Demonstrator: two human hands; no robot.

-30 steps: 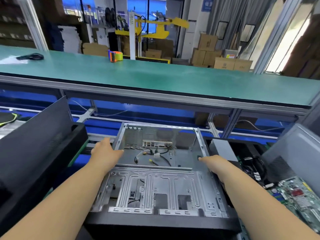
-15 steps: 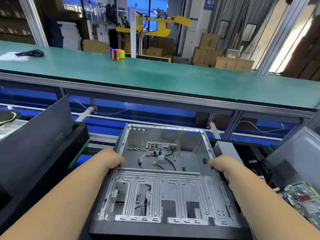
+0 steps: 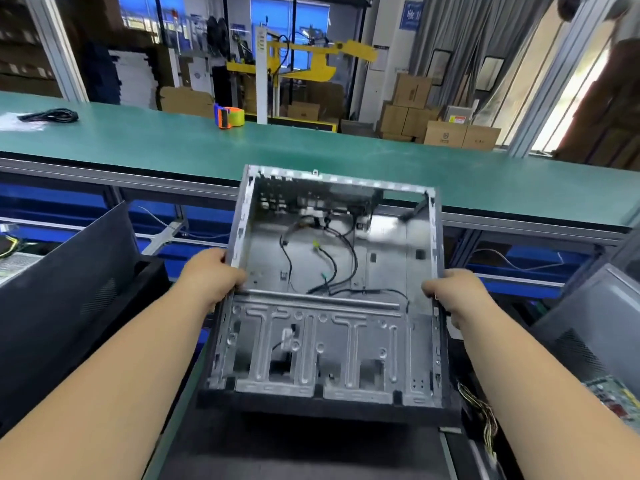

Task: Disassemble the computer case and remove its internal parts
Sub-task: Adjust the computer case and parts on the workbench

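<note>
Head view shows the case (image 3: 322, 299) now raised and tilted up toward the green desk (image 3: 311, 147), where a second ago it lay lower and flat between the hands. The left hand (image 3: 211, 277) grips its left wall and the right hand (image 3: 453, 292) grips its right wall, fingers of both curled over the edges. Inside only loose cables (image 3: 332, 265) remain and a board (image 3: 613, 396) lies apart at right, so I judge the stripping nearly finished and the shell being carried away.
</note>
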